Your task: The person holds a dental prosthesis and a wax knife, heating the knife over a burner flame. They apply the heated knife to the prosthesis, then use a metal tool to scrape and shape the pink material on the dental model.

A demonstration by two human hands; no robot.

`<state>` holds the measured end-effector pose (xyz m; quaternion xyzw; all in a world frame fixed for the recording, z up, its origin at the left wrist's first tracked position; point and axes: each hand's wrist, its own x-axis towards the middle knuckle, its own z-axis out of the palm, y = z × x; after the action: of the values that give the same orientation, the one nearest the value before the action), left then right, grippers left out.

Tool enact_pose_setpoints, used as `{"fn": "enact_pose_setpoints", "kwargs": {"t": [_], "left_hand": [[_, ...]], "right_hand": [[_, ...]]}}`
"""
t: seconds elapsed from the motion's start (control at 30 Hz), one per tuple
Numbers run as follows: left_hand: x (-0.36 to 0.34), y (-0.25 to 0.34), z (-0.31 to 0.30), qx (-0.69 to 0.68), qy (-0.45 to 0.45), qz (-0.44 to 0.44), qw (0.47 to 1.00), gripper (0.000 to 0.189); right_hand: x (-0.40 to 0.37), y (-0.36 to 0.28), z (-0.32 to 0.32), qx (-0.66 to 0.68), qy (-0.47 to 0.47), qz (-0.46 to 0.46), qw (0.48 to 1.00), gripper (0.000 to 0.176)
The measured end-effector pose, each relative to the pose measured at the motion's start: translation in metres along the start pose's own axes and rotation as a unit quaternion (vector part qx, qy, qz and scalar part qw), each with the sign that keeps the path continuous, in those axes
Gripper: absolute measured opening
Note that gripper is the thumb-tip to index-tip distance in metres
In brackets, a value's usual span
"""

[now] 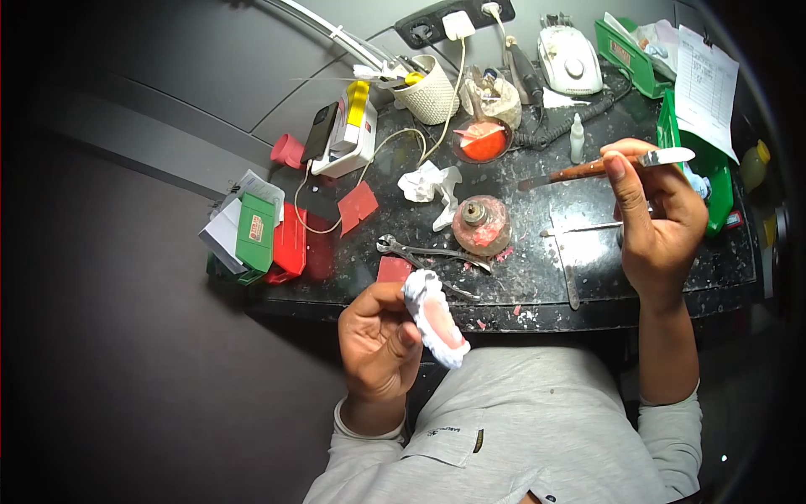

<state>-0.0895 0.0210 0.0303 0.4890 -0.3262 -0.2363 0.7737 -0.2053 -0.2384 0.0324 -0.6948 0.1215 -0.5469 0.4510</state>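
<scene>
My left hand (375, 340) is closed on a denture-like piece (437, 319), pinched between thumb and fingers above my lap at the bench's front edge. Lumpy white material rims it around a smooth pink middle. Raised over the bench's right side, my right hand (663, 214) grips a wax knife (579, 171) with a brown wooden handle. Its dark blade points left, and a pale rounded end sticks out to the right past the fingers. Left of the right hand stands a round glass spirit burner (481, 225) with pink smears. The two hands are well apart.
Metal pliers (432, 252) and a thin metal instrument (564, 256) lie on the speckled black bench (537, 290). Behind stand a pan of red-orange wax (484, 148), crumpled tissue (430, 186), a white control unit (570, 63) and a small bottle (577, 139). Green bins (256, 231) sit left.
</scene>
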Motion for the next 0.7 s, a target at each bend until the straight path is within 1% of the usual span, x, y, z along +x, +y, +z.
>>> {"fn": "enact_pose_setpoints", "kwargs": {"t": [0.1,0.17,0.23,0.4,0.7], "left_hand": [[-0.006,0.005,0.008,-0.03,0.003,0.003,1.0,0.048],[-0.008,0.009,0.011,-0.077,-0.001,-0.028,0.997,0.044],[-0.01,0.009,0.01,-0.08,0.003,-0.027,0.996,0.043],[-0.013,0.01,0.01,-0.106,-0.003,-0.039,0.994,0.039],[-0.013,0.008,0.004,-0.103,-0.009,-0.042,0.994,0.034]], "right_hand": [[0.0,-0.002,0.0,-0.011,-0.008,0.004,1.0,0.008],[0.0,-0.001,0.001,-0.015,-0.014,0.011,1.0,0.008],[-0.001,0.001,0.003,-0.016,-0.002,0.005,1.0,0.008],[-0.002,0.003,0.004,-0.019,-0.007,0.014,1.0,0.008],[-0.003,0.005,0.006,-0.019,-0.01,0.017,1.0,0.01]]}}
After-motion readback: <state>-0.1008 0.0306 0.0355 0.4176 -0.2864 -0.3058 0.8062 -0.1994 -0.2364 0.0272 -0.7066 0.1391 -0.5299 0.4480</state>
